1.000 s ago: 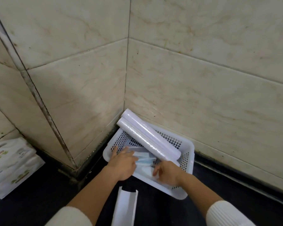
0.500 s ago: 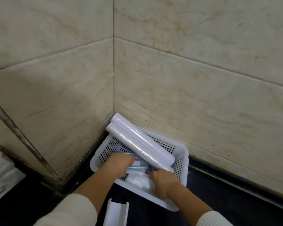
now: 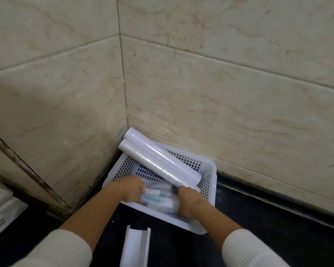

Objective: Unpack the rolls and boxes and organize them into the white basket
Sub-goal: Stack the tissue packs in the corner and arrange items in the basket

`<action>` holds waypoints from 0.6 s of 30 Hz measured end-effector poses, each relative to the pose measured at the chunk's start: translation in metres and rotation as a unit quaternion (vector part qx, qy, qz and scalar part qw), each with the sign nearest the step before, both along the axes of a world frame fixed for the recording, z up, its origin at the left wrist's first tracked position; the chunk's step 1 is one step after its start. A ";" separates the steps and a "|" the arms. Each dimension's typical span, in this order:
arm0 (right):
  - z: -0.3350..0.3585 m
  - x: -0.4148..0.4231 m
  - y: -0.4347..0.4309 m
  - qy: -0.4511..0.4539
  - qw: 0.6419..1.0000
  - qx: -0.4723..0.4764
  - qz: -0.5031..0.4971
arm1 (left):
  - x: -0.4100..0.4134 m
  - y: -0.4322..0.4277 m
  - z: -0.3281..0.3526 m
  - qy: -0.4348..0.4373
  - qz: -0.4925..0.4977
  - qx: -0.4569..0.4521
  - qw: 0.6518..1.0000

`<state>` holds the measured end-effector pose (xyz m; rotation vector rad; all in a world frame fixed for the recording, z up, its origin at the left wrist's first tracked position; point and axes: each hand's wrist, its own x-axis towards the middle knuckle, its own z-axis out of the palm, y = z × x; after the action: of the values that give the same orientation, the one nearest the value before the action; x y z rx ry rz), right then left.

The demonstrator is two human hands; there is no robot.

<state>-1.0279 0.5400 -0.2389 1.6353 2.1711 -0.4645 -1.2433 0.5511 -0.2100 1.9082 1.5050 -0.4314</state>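
Note:
The white perforated basket [image 3: 210, 164] sits on the dark counter in the corner of two tiled walls. Two long white rolls [image 3: 158, 160] lie side by side in it, slanting from the far left rim down to the right. Both my hands are inside the basket's near half. My left hand [image 3: 130, 189] presses on pale wrapped packets [image 3: 158, 197] with blue print. My right hand [image 3: 188, 199] grips the right end of those packets, fingers curled around them, just under the lower end of the rolls.
An empty open white box or sleeve [image 3: 136, 245] lies on the dark counter in front of the basket. White printed packages [image 3: 0, 207] sit at the left edge. Tiled walls close off the back and left.
Both hands have pushed deeper into the basket and shifted the packets flatter. The camera has moved closer and a little left.

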 end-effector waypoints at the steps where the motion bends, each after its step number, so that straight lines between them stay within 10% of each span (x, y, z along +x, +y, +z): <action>1: 0.006 0.006 0.001 0.036 0.999 -0.026 -0.031 | -0.003 -0.001 0.002 -0.004 0.015 -0.017 1.000; 6: 0.030 0.023 -0.010 0.180 0.980 -0.017 -0.078 | 0.000 -0.032 0.008 -0.128 0.133 0.093 0.978; 11: 0.055 0.041 -0.057 0.316 0.936 0.064 -0.140 | 0.034 -0.125 0.003 -0.268 0.231 0.400 0.846; 18: 0.051 0.097 -0.178 0.338 0.921 0.098 -0.168 | 0.068 -0.259 -0.043 -0.159 0.374 0.325 0.854</action>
<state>-0.9309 0.3616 -0.1875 2.2220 2.4558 -1.0817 -1.1754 0.2921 -0.2535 1.5141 2.1418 0.8007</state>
